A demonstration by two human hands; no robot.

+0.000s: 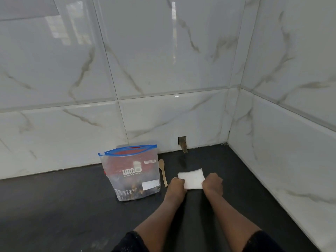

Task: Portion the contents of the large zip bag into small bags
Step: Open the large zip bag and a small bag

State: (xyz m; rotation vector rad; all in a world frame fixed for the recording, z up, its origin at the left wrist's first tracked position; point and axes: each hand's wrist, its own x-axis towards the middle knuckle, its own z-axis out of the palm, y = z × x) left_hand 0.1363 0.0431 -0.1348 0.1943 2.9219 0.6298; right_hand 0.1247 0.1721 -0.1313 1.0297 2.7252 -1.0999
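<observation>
Dark counter [54,206] set in a corner of glossy white marble-look tiles [163,60], w/ a small chipped gap in the tile [182,140] at the base of the back wall

Head view: big zip bag [131,171] stands upright near the back wall, left of centre, blue zip strip on top looks partly open, white "URG" print on the clear front, dark contents piled at the bottom, something red behind the upper part. Wooden spoon [163,171] lies flat just beside the bag's right edge, bowl end toward the wall. Right of the spoon, a white stack of small bags [191,178] sits on or just over the counter, can't tell which. Left hand [177,184] is curled around the stack's left edge, ring on one finger; right hand [212,183] is curled around its right edge, so both grip the same stack. Forearms reach in from the bottom of frame, dark sleeves [261,240] at the elbows. Stack and zip bag are apart, spoon between them
</observation>
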